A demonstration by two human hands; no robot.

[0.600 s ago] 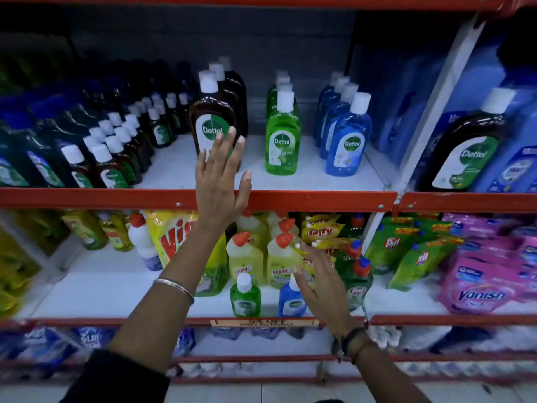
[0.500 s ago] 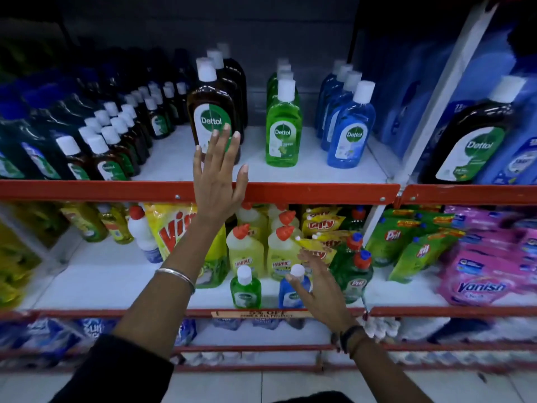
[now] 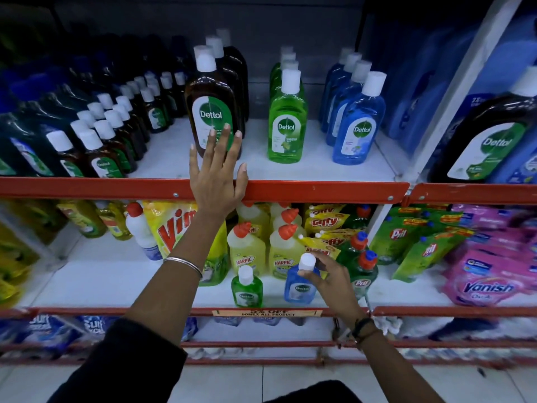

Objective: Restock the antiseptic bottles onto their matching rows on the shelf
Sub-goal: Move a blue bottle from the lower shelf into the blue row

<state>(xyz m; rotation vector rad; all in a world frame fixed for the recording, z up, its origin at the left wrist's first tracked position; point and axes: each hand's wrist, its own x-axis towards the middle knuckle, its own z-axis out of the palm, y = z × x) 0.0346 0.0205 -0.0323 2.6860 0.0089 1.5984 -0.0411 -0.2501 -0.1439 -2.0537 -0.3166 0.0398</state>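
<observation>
On the upper shelf [image 3: 290, 173] stand rows of Dettol bottles: a brown row [image 3: 212, 112], a green row [image 3: 287, 123] and a blue row [image 3: 359, 126]. My left hand [image 3: 216, 175] is spread flat over the red shelf edge, fingertips on the front brown bottle's base. On the lower shelf stand a small green Dettol bottle [image 3: 247, 287] and a small blue Dettol bottle [image 3: 299, 286]. My right hand [image 3: 331, 279] has thumb and fingers closed around the blue bottle's white cap and neck.
Small brown Dettol bottles [image 3: 98, 146] fill the upper shelf's left side. A large brown Dettol bottle [image 3: 488, 141] stands past the white divider [image 3: 453, 91]. Harpic bottles [image 3: 247, 248], a Vim pouch [image 3: 177, 228], Pril bottles [image 3: 363, 269] and pink Vanish packs [image 3: 491, 274] crowd the lower shelf.
My right hand moved left and closed on the small blue bottle's cap. My left hand stayed at the brown bottle's base on the shelf edge. The view shifted slightly.
</observation>
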